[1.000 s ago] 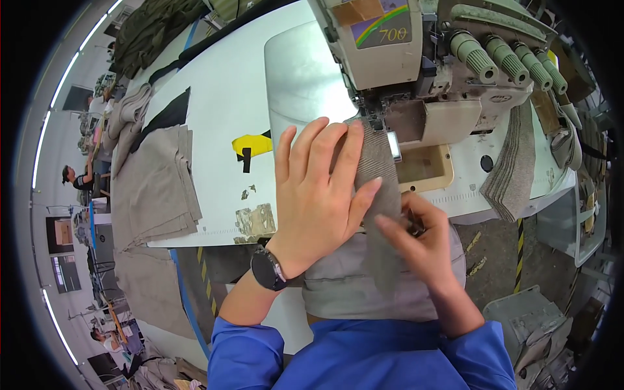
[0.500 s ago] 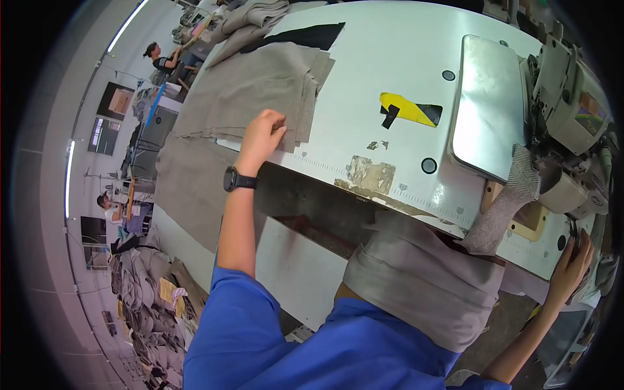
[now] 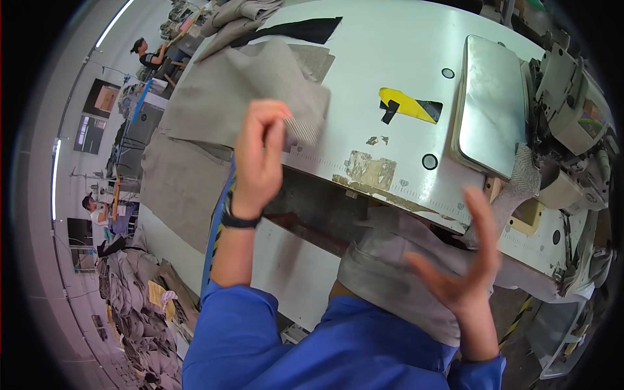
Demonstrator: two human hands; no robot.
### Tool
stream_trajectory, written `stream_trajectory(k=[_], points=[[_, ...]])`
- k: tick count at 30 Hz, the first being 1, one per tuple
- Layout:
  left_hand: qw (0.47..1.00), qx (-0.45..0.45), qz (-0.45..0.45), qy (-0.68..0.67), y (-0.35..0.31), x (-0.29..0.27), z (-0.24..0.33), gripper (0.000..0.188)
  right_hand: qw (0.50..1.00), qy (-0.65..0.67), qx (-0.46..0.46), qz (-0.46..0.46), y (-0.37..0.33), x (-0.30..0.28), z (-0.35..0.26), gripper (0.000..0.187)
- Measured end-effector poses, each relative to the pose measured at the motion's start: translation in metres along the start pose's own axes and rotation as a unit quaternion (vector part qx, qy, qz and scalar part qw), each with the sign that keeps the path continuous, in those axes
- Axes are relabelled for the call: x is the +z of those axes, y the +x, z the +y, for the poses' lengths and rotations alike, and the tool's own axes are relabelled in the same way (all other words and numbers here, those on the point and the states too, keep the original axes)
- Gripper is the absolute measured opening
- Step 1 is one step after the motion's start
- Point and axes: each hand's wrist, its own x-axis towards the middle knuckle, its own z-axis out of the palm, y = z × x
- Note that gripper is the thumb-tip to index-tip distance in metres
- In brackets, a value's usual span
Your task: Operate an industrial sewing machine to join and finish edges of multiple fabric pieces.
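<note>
My left hand (image 3: 259,156), with a dark watch on its wrist, is closed on the near corner of a grey-brown fabric piece (image 3: 260,75). That corner is raised and folded over, showing a finely striped underside (image 3: 304,129). More fabric pieces lie beneath it on the white table (image 3: 364,58). My right hand (image 3: 465,260) hangs in the air before my lap, smeared by motion. Its fingers are spread and nothing shows in them. Behind that hand, a grey cloth (image 3: 396,273) covers my lap.
A sewing machine (image 3: 575,97) stands at the right, beside a shiny metal plate (image 3: 491,104). A herringbone fabric strip (image 3: 523,175) hangs by the table edge. Yellow-and-black tape (image 3: 409,104) marks the tabletop. Fabric heaps (image 3: 140,312) and two people sit at the far left.
My left hand has taken hold of the top fabric's corner and lifted it. My right hand has left the dark tool at the table's right end and swung left, fingers spreading.
</note>
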Motion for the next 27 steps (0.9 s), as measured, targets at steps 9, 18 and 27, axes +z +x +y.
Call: stream_trajectory(k=[9,18,27], points=[[0.942,0.006,0.032,0.333,-0.093,-0.019,-0.075,0.024,0.953,0.289,-0.086,0.011,-0.017,-0.018,-0.022,0.025],[0.996,0.08,-0.022,0.034,0.105,-0.05,-0.125,0.021,0.841,0.432,0.238,0.222,-0.032,-0.064,0.022,0.023],[0.859,0.21,-0.436,-0.167,0.085,0.143,0.129,0.019,0.907,0.288,0.242,0.188,-0.007,-0.028,0.029,0.01]])
